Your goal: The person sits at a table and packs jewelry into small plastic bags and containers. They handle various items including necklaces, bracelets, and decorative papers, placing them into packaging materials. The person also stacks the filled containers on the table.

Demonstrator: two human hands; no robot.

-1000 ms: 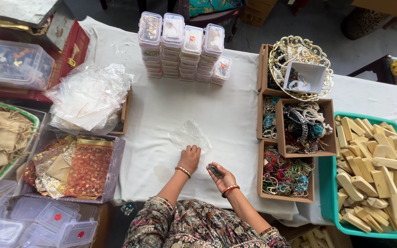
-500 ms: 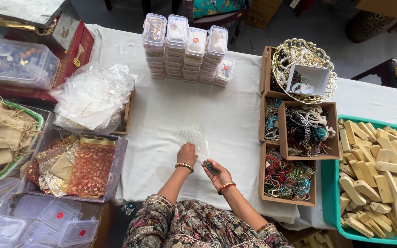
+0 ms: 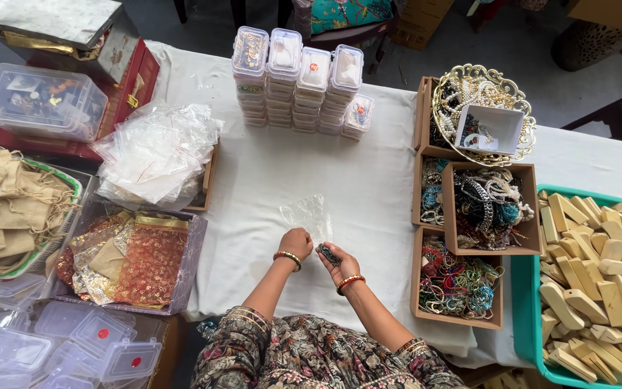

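My left hand (image 3: 296,243) holds the near edge of a small clear plastic pouch (image 3: 307,214) that lies on the white tablecloth (image 3: 268,173). Close to its right, my right hand (image 3: 338,263) is closed on a small dark beaded piece of jewellery (image 3: 327,253) at the pouch's mouth. Both wrists wear bangles. Patterned sleeves cover my forearms at the bottom of the head view.
Stacked clear lidded boxes (image 3: 296,83) stand at the far middle. A heap of clear pouches (image 3: 154,155) and red-gold pouches (image 3: 134,259) lie left. Cardboard boxes of jewellery (image 3: 487,209), a gold wire basket (image 3: 480,115) and a green tray of wooden pieces (image 3: 599,266) are on the right.
Both hands stay at the pouch. The left hand has lifted the pouch's near edge a little and the right hand has closed in on its mouth with the jewellery.
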